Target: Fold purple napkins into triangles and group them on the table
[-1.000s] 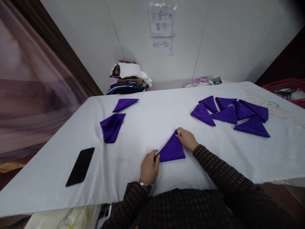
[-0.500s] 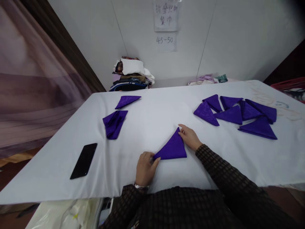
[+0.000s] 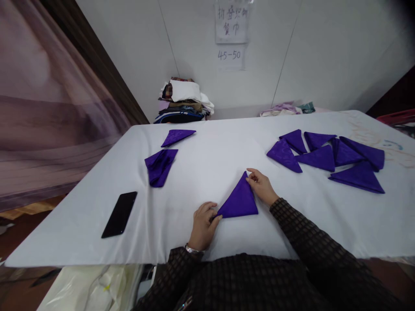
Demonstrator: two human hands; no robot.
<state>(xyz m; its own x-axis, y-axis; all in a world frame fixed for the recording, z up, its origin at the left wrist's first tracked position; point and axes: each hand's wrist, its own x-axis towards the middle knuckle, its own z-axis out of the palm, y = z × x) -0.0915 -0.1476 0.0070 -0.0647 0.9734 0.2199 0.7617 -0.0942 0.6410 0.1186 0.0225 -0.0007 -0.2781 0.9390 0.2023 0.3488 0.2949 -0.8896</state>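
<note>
Left hand (image 3: 202,226), right hand (image 3: 262,188) pinch purple napkin (image 3: 240,201) at corners; white tablecloth (image 3: 175,216) spans gap to phone (image 3: 119,214), front edge (image 3: 113,261) near.

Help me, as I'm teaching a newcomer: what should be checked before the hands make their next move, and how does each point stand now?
1. Left hand at the cloth's left corner: ok, touching it.
2. Right hand at its top corner: ok, touching there.
3. Both hands gripping firmly: cannot tell.
4. Cloth lying as a triangle on the table: ok.
5. Phone apart from the cloth: ok, it lies off to the left.
6. Rumpled cloth beyond the phone smoothed flat: not ok, its folds are loose.
</note>
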